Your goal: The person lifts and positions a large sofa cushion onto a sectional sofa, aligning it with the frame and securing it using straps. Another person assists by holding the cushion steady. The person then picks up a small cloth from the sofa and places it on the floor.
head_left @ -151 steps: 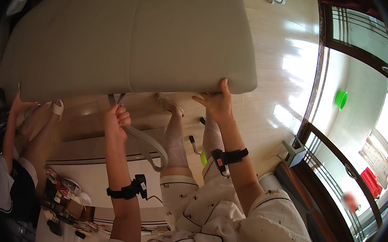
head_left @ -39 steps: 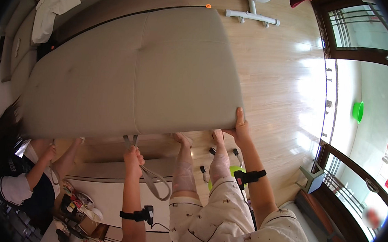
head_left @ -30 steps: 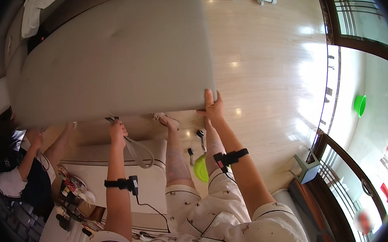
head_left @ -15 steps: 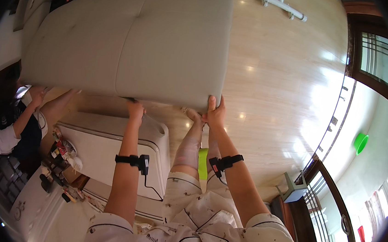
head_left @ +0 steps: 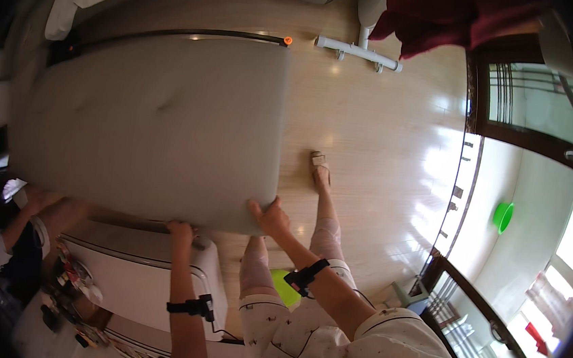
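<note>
A large grey upholstered sofa piece [head_left: 168, 128] with tufted dimples stretches across the left and middle of the view. My left hand [head_left: 182, 230] grips its near edge, with the fingers partly hidden underneath. At the near right corner my right hand [head_left: 271, 218] holds on, thumb on top and fingers around the side. A co-worker's hand [head_left: 36, 201] is by the near edge at the left end; whether it grips the piece I cannot tell.
A white cabinet [head_left: 135, 268] cluttered with small items stands close at near left. Beyond the sofa piece lies a dark strip with an orange end [head_left: 287, 41]. A white wheeled stand base [head_left: 359, 53] stands far ahead, beside a dark red cloth [head_left: 450, 19]. Glass-paned doors [head_left: 472, 311] line the right.
The sofa piece and both my hands have shifted nearer and leftward in view, uncovering the dark strip behind it. My right foot has stepped forward and right.
</note>
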### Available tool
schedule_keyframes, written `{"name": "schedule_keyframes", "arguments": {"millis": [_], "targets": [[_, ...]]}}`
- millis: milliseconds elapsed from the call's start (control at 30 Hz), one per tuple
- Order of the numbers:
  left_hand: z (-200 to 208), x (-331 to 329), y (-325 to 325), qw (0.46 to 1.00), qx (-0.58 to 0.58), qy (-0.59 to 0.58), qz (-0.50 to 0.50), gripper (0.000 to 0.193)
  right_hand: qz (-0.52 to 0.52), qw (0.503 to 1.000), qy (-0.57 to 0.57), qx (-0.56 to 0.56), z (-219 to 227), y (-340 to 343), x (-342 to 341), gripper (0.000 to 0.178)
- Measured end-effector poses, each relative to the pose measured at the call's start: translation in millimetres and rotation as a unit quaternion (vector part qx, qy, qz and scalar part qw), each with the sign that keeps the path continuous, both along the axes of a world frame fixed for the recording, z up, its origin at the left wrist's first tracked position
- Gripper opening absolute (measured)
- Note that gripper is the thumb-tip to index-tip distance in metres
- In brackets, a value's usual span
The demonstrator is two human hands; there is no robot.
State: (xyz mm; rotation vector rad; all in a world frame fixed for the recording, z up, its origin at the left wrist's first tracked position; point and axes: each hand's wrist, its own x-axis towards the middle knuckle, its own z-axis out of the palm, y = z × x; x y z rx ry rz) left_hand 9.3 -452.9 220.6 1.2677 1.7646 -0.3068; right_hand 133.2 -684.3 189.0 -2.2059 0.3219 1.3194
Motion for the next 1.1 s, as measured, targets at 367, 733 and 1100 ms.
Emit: {"name": "schedule_keyframes", "arguments": {"millis": [367, 733, 1100], "targets": [[-47, -45, 9, 0.988, 0.108, 0.097, -0.058, 0.037, 0.210, 0.970, 0.102, 0.063, -23, -7, 74, 0.125], [-82, -104, 66, 0.971, 0.092, 0.087, -0.203, 0.025, 0.232, 0.963, 0.111, 0.082, -21, 33, 117, 0.115], [-167, -171, 32, 0.685, 0.077, 0.180, -0.702, 0.026, 0.317, 0.943, 0.025, 0.103, -48, 40, 70, 0.078]]}}
